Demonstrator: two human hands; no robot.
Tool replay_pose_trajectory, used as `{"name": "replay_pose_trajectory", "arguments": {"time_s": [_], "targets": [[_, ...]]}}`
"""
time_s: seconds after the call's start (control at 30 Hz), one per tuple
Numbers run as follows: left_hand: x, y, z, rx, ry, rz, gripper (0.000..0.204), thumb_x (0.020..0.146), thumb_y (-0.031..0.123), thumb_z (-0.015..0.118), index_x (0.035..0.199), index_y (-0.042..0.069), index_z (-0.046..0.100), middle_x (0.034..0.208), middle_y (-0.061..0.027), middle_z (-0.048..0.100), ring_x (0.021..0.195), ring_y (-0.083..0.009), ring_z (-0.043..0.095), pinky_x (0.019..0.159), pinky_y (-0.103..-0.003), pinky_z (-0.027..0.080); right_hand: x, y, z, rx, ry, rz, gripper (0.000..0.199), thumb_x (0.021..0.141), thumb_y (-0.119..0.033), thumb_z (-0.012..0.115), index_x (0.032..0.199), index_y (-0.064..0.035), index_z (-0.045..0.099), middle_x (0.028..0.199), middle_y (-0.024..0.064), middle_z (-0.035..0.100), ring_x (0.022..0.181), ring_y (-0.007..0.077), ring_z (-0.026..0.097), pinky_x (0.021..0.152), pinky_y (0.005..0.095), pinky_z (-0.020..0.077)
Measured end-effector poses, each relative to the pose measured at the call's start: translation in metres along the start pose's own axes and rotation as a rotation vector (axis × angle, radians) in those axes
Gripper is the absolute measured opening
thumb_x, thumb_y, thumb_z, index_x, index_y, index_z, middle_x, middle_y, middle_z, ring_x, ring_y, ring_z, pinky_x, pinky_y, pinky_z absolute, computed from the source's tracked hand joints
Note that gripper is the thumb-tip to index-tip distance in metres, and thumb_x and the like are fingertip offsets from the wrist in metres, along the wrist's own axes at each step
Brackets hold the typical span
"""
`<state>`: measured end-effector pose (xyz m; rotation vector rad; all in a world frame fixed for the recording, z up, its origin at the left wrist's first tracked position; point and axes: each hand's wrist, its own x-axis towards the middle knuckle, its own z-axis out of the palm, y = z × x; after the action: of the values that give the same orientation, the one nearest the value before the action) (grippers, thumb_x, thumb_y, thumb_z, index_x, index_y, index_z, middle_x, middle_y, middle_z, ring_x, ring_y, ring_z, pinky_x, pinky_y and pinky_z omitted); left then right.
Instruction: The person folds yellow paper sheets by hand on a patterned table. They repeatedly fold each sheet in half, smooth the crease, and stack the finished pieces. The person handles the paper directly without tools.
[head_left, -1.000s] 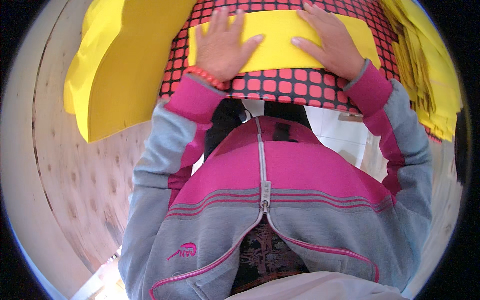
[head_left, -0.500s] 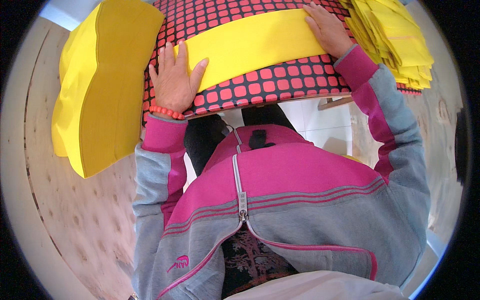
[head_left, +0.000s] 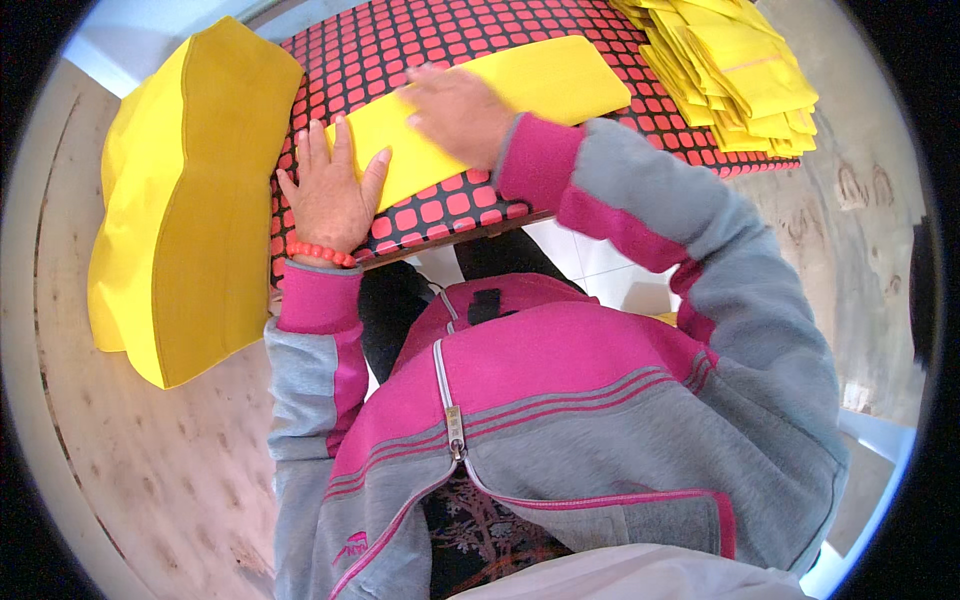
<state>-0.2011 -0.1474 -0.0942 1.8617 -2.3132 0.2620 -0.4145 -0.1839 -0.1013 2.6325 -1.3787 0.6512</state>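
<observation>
A long flat strip of yellow fabric [head_left: 550, 85] lies across a table top covered in red and black squares. My left hand [head_left: 332, 195] rests at the strip's left end, fingers spread, with a red bead bracelet at the wrist. Over the strip's middle-left part is my right hand [head_left: 458, 115], partly smeared by motion. Its palm faces down and its fingers look stretched out on the fabric. The strip's right end is uncovered.
At the left, large yellow fabric [head_left: 215, 200] hangs over the table side. A pile of folded yellow pieces [head_left: 735, 70] sits on the right. The patterned table cover [head_left: 430, 215] ends just before my body. Wooden boards [head_left: 150, 460] flank both sides.
My right hand has slid from the strip's right end leftward to near my left hand. The left hand keeps its place on the strip. The whole view has shifted slightly.
</observation>
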Motion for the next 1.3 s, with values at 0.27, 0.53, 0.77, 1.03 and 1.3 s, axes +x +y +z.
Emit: {"name": "replay_pose_trajectory", "arguments": {"time_s": [0.27, 0.53, 0.77, 1.03, 1.3], "targets": [[0.000, 0.001, -0.001, -0.014, -0.015, -0.002, 0.076, 0.097, 0.061, 0.044, 0.152, 0.010, 0.035, 0.159, -0.0218, 0.028, 0.149, -0.0373, 0.024, 0.113, -0.069, 0.019, -0.059, 0.142, -0.031, -0.215, 0.000, 0.240, 0.047, 0.101, -0.034, 0.045, 0.138, -0.0082, 0.055, 0.145, 0.0172, 0.051, 0.135, 0.0335, 0.046, 0.110, 0.0485, 0.0376], [0.018, 0.032, -0.018, 0.028, 0.085, 0.159, 0.068, 0.096, 0.057, 0.048, 0.143, 0.008, 0.047, 0.151, -0.0202, 0.039, 0.142, -0.0355, 0.035, 0.107, -0.069, 0.025, -0.070, 0.183, -0.017, -0.158, 0.062, 0.138, 0.050, 0.104, -0.036, 0.042, 0.144, -0.0072, 0.049, 0.152, 0.0182, 0.042, 0.142, 0.0323, 0.038, 0.116, 0.0431, 0.0295], [0.103, 0.201, 0.016, -0.192, 0.125, 0.204, 0.067, 0.092, 0.061, 0.048, 0.139, 0.013, 0.055, 0.147, -0.0144, 0.046, 0.140, -0.0316, 0.037, 0.112, -0.067, 0.017, -0.069, 0.193, -0.012, -0.242, 0.030, 0.042, 0.049, 0.102, -0.035, 0.041, 0.142, -0.0076, 0.049, 0.148, 0.0180, 0.047, 0.139, 0.0325, 0.043, 0.111, 0.0501, 0.0366], [0.070, 0.127, 0.040, -0.124, 0.206, 0.109, 0.082, 0.091, 0.069, 0.044, 0.149, 0.012, 0.041, 0.155, -0.0196, 0.036, 0.145, -0.0339, 0.032, 0.111, -0.067, 0.023, -0.070, 0.189, -0.011, -0.140, 0.090, 0.135, 0.049, 0.103, -0.038, 0.039, 0.142, -0.0090, 0.050, 0.149, 0.0165, 0.047, 0.139, 0.0306, 0.043, 0.112, 0.0508, 0.0349], [0.013, 0.011, 0.014, 0.002, 0.100, 0.052, 0.076, 0.095, 0.062, 0.043, 0.150, 0.010, 0.039, 0.156, -0.0202, 0.035, 0.144, -0.0359, 0.033, 0.112, -0.063, 0.024, -0.074, 0.198, -0.010, -0.098, 0.098, 0.092, 0.044, 0.105, -0.029, 0.044, 0.140, -0.0033, 0.052, 0.148, 0.0203, 0.047, 0.139, 0.0333, 0.043, 0.114, 0.0405, 0.0333]]}}
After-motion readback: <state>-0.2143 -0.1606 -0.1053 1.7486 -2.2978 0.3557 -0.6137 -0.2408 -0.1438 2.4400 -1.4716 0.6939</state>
